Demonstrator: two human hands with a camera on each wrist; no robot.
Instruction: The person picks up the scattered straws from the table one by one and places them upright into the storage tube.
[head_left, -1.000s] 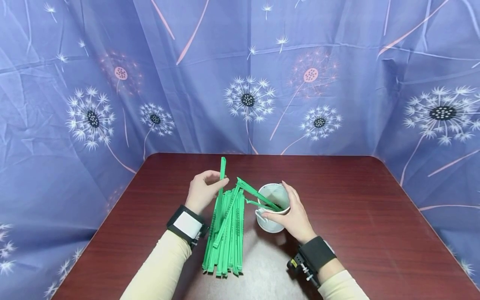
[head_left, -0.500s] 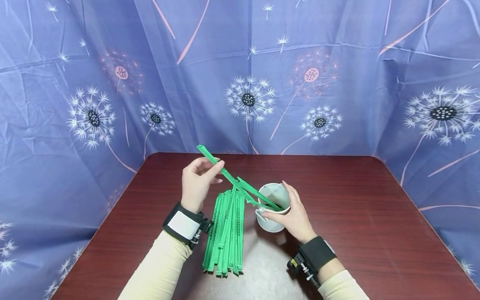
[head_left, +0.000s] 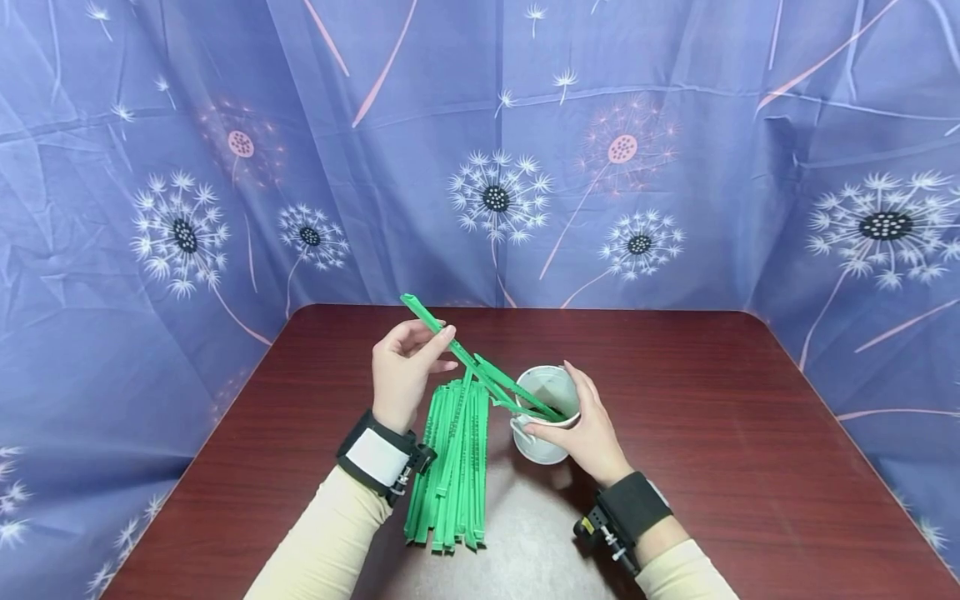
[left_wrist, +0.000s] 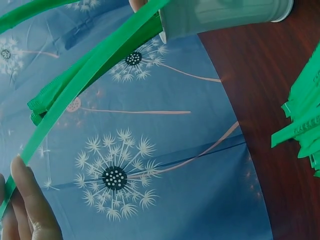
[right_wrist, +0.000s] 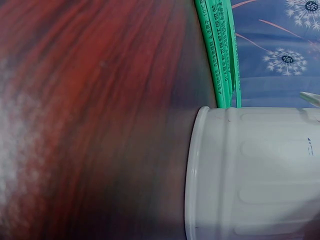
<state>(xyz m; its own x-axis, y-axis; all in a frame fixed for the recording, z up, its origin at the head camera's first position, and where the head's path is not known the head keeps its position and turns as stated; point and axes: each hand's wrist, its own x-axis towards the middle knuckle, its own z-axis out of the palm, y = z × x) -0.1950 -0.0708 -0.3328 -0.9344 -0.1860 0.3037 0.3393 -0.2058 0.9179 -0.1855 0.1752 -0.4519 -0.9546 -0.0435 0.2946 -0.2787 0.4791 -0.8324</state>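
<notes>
My left hand (head_left: 401, 379) pinches a long green paper-wrapped straw (head_left: 422, 312) between thumb and fingers. The straw slants down to the right, its lower end at the mouth of a white cup (head_left: 542, 450); whether that end is inside, I cannot tell. Other green wrapped straws (head_left: 512, 383) lean out over the cup's left rim. With thumb on the near side and fingers on the far side, my right hand (head_left: 596, 437) grips the cup near its rim. In the left wrist view, the pinched straw (left_wrist: 42, 131) crosses in front of the leaning ones.
A pile of green wrapped straws (head_left: 457, 475) lies on the dark red table (head_left: 712, 400), left of the cup, one straw lying askew on top. Behind the table hangs a blue curtain (head_left: 405, 208) with dandelion prints.
My left hand has lifted the straw from over the pile and swung its lower end right to the cup. In the last half second it shifted slightly right. My right hand stays on the cup.
</notes>
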